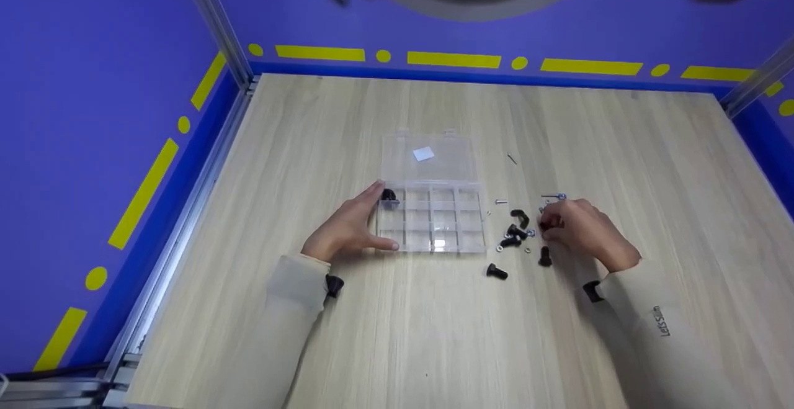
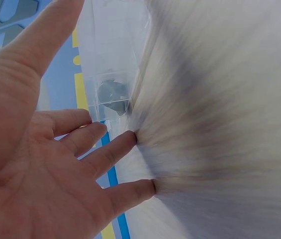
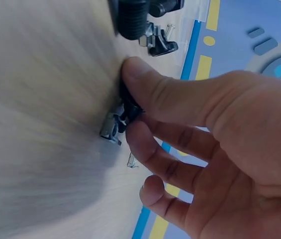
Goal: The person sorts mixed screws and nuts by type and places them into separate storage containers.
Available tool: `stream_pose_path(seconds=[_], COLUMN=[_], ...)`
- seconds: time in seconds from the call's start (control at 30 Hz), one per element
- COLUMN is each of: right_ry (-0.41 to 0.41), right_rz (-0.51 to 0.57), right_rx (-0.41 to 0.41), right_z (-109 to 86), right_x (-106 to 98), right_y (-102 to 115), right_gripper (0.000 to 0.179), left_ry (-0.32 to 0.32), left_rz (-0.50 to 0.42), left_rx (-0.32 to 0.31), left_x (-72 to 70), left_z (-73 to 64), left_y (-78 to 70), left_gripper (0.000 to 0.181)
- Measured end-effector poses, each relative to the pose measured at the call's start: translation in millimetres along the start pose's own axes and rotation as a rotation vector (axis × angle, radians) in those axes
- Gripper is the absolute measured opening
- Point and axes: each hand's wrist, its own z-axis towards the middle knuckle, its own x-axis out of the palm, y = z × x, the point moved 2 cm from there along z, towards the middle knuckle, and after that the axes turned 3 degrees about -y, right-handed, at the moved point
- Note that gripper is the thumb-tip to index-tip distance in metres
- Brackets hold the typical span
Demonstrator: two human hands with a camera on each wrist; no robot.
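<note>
A clear plastic compartment box (image 1: pixel 430 216) lies with its lid (image 1: pixel 397 164) folded back. Dark pieces (image 1: pixel 389 195) sit in its back-left compartment. My left hand (image 1: pixel 347 226) is at the box's left side, thumb by the front-left corner and fingers spread along the back-left edge. To the right of the box, my right hand (image 1: pixel 583 229) pinches a small black part (image 3: pixel 130 102) between thumb and fingers, low over the tabletop. Its exact kind is mostly hidden by the fingertips. Close beside it is a small metal piece (image 3: pixel 111 127). A black bolt (image 1: pixel 545 256) stands just in front of that hand.
Between box and right hand lie more black bolts (image 1: pixel 510 242), a curved black piece (image 1: pixel 521 216) and several small nuts (image 1: pixel 499 249). Another black bolt (image 1: pixel 497 272) is nearer the front. Small silver screws (image 1: pixel 512 158) lie farther back. Purple panels (image 1: pixel 155 55) bound the wooden table (image 1: pixel 298 148).
</note>
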Motion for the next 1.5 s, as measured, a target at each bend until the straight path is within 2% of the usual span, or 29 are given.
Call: stream_pose_path(seconds=[0.23,0.53,0.87,1.2,1.5], right_ry=[-0.021,-0.062,-0.141,-0.111,-0.166], right_rz=[-0.007,0.003,-0.034,-0.005,0.026], right_rx=[-0.1,-0.124,-0.215,-0.245,-0.379], right_z=[3.6,8.5,12.0,22.0,31.4], right_x=[-1,-8,-14,-18,-18], right_y=[10,24,46,71,92], right_gripper=[0.017,0.022,0.025,0.029,0.017], left_ry=[-0.001,0.003,0.01,0.014,0.013], left_rz=[0.01,0.005,0.01,0.004,0.007], left_rx=[0.018,0.022,0.014,0.015,0.006], left_x=[-1.9,-0.5,0.3,0.4,0.8], left_z=[-1.0,-0.5,-0.2,-1.6,-0.8], left_y=[-1.3,-0.6,-0.7,-0.4,-0.6], left_gripper=[0.125,0.125,0.125,0.125,0.125])
